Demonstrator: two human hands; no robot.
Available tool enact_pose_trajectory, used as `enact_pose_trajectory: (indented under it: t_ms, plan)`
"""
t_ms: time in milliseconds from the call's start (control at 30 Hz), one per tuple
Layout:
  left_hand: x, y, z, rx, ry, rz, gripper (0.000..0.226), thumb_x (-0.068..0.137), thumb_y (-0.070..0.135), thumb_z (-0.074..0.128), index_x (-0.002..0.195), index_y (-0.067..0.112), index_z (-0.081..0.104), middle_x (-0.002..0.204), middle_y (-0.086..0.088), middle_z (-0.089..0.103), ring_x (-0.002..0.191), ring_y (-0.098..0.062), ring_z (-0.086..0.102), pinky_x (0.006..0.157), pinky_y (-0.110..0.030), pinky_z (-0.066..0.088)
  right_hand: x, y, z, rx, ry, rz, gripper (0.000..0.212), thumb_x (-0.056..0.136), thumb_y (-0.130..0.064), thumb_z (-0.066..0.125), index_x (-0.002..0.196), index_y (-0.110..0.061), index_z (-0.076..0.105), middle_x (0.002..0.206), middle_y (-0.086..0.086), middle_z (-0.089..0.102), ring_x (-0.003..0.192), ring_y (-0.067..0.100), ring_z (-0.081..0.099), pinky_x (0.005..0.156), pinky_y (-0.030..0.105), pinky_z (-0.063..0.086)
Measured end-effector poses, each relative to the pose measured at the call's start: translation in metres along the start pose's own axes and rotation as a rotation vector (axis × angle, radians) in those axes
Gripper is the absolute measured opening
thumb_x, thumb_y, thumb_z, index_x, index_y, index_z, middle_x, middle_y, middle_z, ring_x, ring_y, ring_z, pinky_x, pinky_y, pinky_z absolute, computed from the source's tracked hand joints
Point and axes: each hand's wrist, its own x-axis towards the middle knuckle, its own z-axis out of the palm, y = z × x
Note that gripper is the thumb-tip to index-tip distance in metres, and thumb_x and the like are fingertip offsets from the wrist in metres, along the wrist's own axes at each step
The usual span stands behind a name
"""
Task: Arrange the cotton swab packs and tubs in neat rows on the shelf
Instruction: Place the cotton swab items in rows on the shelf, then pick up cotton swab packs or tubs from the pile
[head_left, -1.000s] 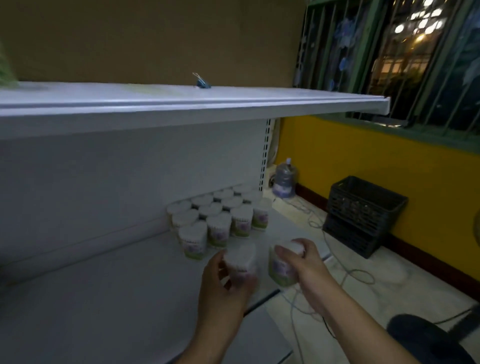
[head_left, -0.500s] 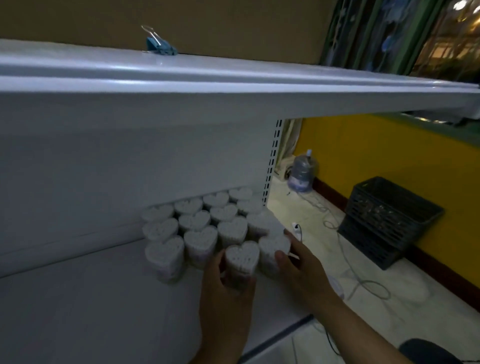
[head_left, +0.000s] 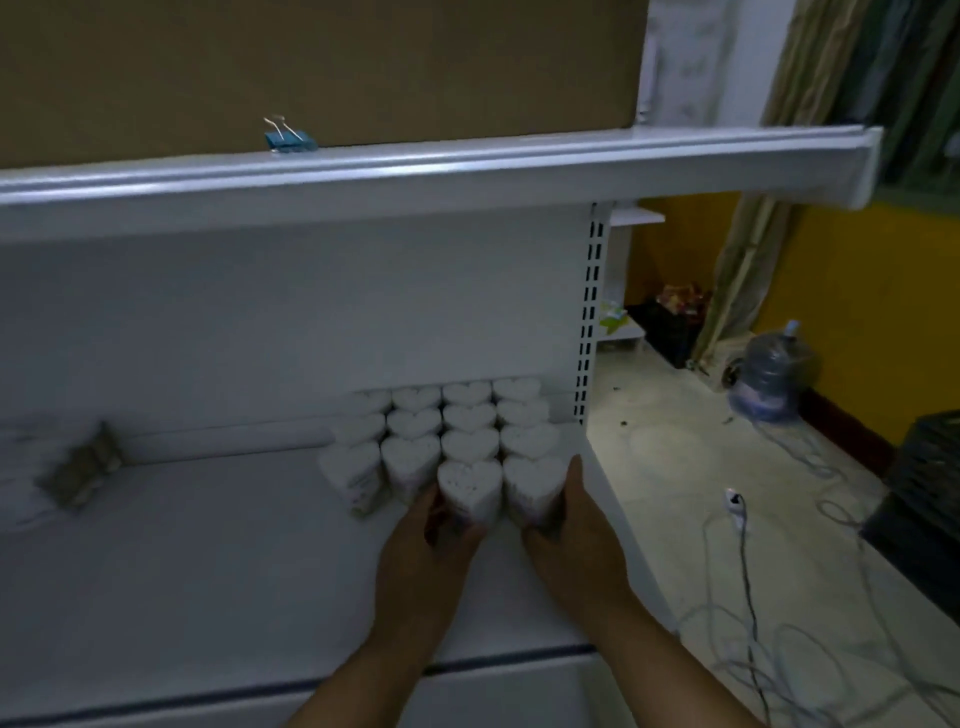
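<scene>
Several white heart-shaped cotton swab tubs stand in tight rows at the right end of the white shelf. My left hand is shut on a heart tub at the front of the block. My right hand is shut on a second heart tub beside it, against the shelf's right edge. Both tubs rest on the shelf, touching the row behind.
A crumpled grey object lies at the shelf's left back. A blue binder clip sits on the upper shelf. On the floor to the right are a water jug, loose cables and a black crate.
Both hands carried the two tubs forward from the air onto the shelf and pushed them in as a new front row. The camera moved closer and turned left.
</scene>
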Motion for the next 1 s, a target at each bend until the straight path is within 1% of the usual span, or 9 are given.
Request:
enact_pose_trajectory:
  t_ms: [133, 300, 400, 467, 533, 633, 767, 900, 1000]
  plan:
    - [-0.002, 0.002, 0.0, 0.047, 0.0, -0.007, 0.042, 0.082, 0.034, 0.07, 0.111, 0.056, 0.048, 0.102, 0.041, 0.055, 0.09, 0.027, 0.05, 0.069, 0.003, 0.041, -0.001, -0.005, 0.0, -0.053, 0.016, 0.005, 0.092, 0.085, -0.011, 0.057, 0.149, -0.02, -0.008, 0.131, 0.0, 0.054, 0.104, 0.01, 0.052, 0.083, 0.02, 0.039]
    - [-0.008, 0.004, -0.007, 0.087, -0.048, -0.018, 0.051, 0.082, 0.033, 0.071, 0.129, 0.038, 0.05, 0.119, 0.017, 0.058, 0.108, -0.001, 0.055, 0.08, -0.012, 0.042, -0.004, -0.009, -0.002, -0.051, 0.007, 0.078, 0.097, 0.083, -0.014, 0.059, 0.149, -0.018, -0.012, 0.141, 0.004, 0.046, 0.122, 0.023, 0.049, 0.092, 0.031, 0.043]
    - [-0.022, 0.008, -0.029, 0.256, -0.06, -0.053, 0.049, 0.088, 0.034, 0.063, 0.134, 0.025, 0.048, 0.12, 0.011, 0.055, 0.106, -0.008, 0.054, 0.087, -0.018, 0.038, -0.018, -0.018, -0.017, 0.127, 0.084, 0.168, 0.077, 0.087, -0.013, 0.061, 0.15, -0.02, 0.016, 0.133, -0.001, 0.049, 0.113, 0.023, 0.055, 0.089, 0.032, 0.044]
    - [-0.028, 0.011, -0.066, 0.476, -0.088, 0.04, 0.042, 0.092, 0.036, 0.055, 0.131, 0.023, 0.051, 0.114, 0.008, 0.06, 0.101, -0.009, 0.056, 0.087, -0.018, 0.041, -0.039, -0.029, -0.022, 0.095, 0.243, 0.149, 0.049, 0.087, -0.01, 0.061, 0.132, -0.019, 0.045, 0.107, 0.001, 0.057, 0.083, 0.02, 0.056, 0.072, 0.029, 0.041]
    - [-0.025, 0.019, -0.119, 0.714, -0.143, 0.151, 0.044, 0.093, 0.041, 0.049, 0.135, 0.028, 0.047, 0.115, 0.008, 0.06, 0.104, -0.011, 0.057, 0.09, -0.02, 0.042, -0.064, -0.052, -0.009, -0.065, 0.307, 0.022, 0.018, 0.088, -0.016, 0.061, 0.104, -0.021, 0.056, 0.083, 0.001, 0.056, 0.069, 0.019, 0.051, 0.063, 0.032, 0.038]
    - [-0.019, 0.028, -0.225, 0.959, -0.208, 0.101, 0.056, 0.094, 0.049, 0.044, 0.143, 0.028, 0.033, 0.14, 0.004, 0.047, 0.124, -0.017, 0.049, 0.103, -0.025, 0.037, -0.088, -0.114, 0.06, -0.228, 0.043, -0.319, 0.007, 0.084, -0.031, 0.057, 0.078, -0.027, 0.055, 0.066, -0.004, 0.055, 0.061, 0.012, 0.051, 0.058, 0.029, 0.04]
    - [-0.04, 0.015, -0.387, 1.218, -0.144, 0.007, 0.068, 0.092, 0.057, 0.04, 0.148, 0.023, 0.023, 0.156, -0.002, 0.024, 0.141, -0.022, 0.027, 0.114, -0.034, 0.025, -0.103, -0.217, 0.183, -0.649, -0.487, -0.541, 0.037, 0.086, -0.033, 0.052, 0.122, -0.027, 0.052, 0.113, -0.005, 0.058, 0.105, 0.017, 0.055, 0.086, 0.025, 0.043]
    - [-0.098, -0.019, -0.524, 1.429, -0.13, -0.132, 0.074, 0.093, 0.062, 0.028, 0.152, 0.022, 0.006, 0.16, -0.004, 0.003, 0.147, -0.022, -0.001, 0.119, -0.044, 0.008, -0.128, -0.302, 0.289, -0.871, -0.581, -0.733, 0.056, 0.089, -0.034, 0.049, 0.14, -0.018, 0.034, 0.145, 0.011, 0.034, 0.131, 0.029, 0.036, 0.107, 0.034, 0.034]
    - [-0.147, -0.044, -0.593, 1.339, -0.123, -0.368, 0.078, 0.092, 0.065, 0.027, 0.151, 0.024, -0.001, 0.16, -0.002, -0.006, 0.146, -0.019, -0.011, 0.118, -0.047, 0.001, -0.159, -0.349, 0.351, -0.869, -0.629, -0.847, 0.067, 0.092, -0.035, 0.047, 0.149, -0.023, 0.016, 0.158, 0.009, 0.009, 0.143, 0.027, 0.016, 0.116, 0.037, 0.022]
